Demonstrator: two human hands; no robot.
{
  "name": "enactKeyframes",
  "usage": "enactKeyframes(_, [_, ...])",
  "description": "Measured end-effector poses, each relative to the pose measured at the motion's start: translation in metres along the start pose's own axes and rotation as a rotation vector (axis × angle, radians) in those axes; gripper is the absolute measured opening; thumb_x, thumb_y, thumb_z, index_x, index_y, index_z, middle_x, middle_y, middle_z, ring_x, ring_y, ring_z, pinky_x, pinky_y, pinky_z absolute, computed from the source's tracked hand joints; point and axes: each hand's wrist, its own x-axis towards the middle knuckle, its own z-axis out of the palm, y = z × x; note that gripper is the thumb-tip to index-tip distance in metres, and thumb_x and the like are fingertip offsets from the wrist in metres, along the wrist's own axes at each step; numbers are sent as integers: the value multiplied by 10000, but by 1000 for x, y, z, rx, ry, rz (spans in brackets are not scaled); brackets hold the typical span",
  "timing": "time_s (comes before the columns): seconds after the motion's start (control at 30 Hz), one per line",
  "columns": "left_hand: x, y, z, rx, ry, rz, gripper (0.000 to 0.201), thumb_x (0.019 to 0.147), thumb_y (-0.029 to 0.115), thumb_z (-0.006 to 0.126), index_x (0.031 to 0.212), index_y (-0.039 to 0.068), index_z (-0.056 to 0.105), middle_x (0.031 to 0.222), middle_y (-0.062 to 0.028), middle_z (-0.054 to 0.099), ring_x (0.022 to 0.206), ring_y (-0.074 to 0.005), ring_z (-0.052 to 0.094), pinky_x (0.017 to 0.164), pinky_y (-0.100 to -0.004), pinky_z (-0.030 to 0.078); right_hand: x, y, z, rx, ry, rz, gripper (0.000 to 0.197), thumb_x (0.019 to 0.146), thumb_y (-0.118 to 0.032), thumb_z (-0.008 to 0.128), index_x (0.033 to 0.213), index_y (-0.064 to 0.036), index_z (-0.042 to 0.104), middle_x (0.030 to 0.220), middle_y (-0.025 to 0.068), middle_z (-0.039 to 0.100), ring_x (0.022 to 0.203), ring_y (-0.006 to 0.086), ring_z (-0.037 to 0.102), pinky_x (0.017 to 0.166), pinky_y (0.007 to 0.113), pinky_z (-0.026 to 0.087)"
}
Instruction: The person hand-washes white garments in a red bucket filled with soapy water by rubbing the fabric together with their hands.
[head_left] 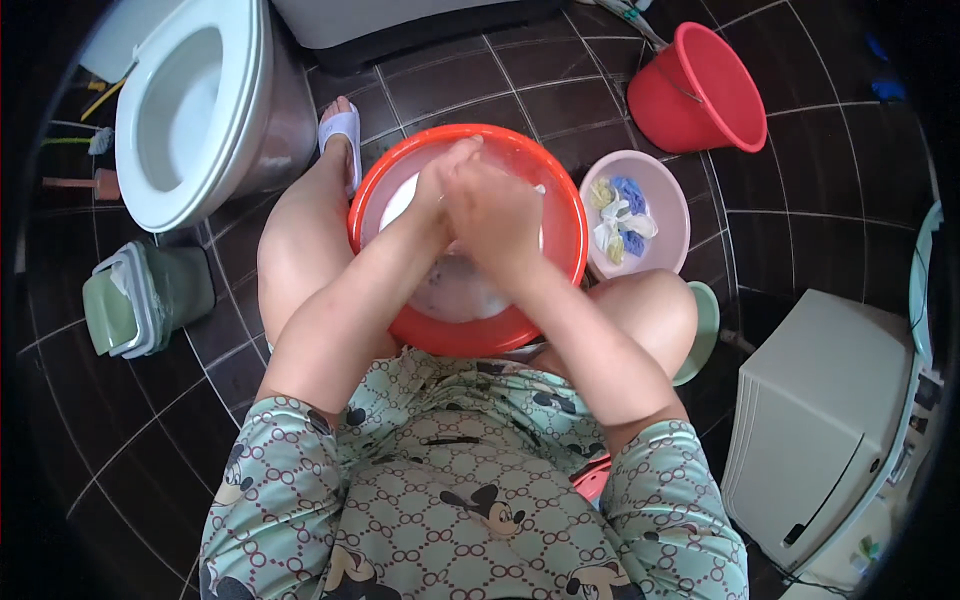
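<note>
A round orange-red basin [480,345] sits between my knees, with cloudy water and something white [400,203] in it, perhaps cloth or suds. Above its middle my two hands are closed and pressed together. My left hand [440,187] is partly covered by my right hand [497,213], which lies across it with bent, slightly blurred fingers. Whatever lies between them, if anything, is hidden. Just right of the basin stands a pale pink basin [672,200] with small bundled pieces of white, blue and yellowish cloth [627,218].
A red bucket [655,100] stands at the far right. A white toilet [245,110] and a green-grey lidded bin [180,290] are on the left. A pale green basin [703,335] shows beside my right knee, near a whitish cabinet [810,410]. Dark tiles [450,75] cover the floor.
</note>
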Motion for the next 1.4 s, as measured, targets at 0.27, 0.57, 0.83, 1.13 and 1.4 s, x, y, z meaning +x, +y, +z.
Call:
enactKeyframes(0.27, [4,2,1,-35,-96,-100,280,937,287,460,909,41,590,872,-76,618,785,-171,598,708,-330,498,6,8,-1,169,69,100,287,895,-294,504,719,-90,604,694,111,610,574,324,582,498,415,453])
enactKeyframes(0.57, [-15,18,46,147,189,-29,309,917,359,518,846,72,608,729,-26,602,667,-130,568,631,-262,451,19,48,-10,282,-130,433,306,919,-334,479,833,-94,647,747,163,627,673,345,611,581,408,475])
enactKeyframes(0.83, [-7,31,30,466,32,177,438,943,412,466,650,94,539,624,21,525,586,-78,452,568,-233,375,23,56,-39,847,-332,433,260,916,-263,553,866,-14,612,737,26,606,701,91,545,647,255,436])
enactKeyframes(1.13, [12,2,26,540,1,264,399,954,340,471,802,17,649,694,-7,613,637,-79,548,613,-248,449,31,54,-40,1068,90,739,334,943,-311,516,717,-67,544,643,-59,486,607,21,411,544,204,340])
enactKeyframes(1.4, [-8,-9,24,-74,-89,-112,300,913,365,517,849,85,604,704,-23,599,617,-149,579,569,-302,467,15,25,-13,165,41,108,224,760,-244,693,647,-73,603,647,119,600,592,302,603,525,382,471])
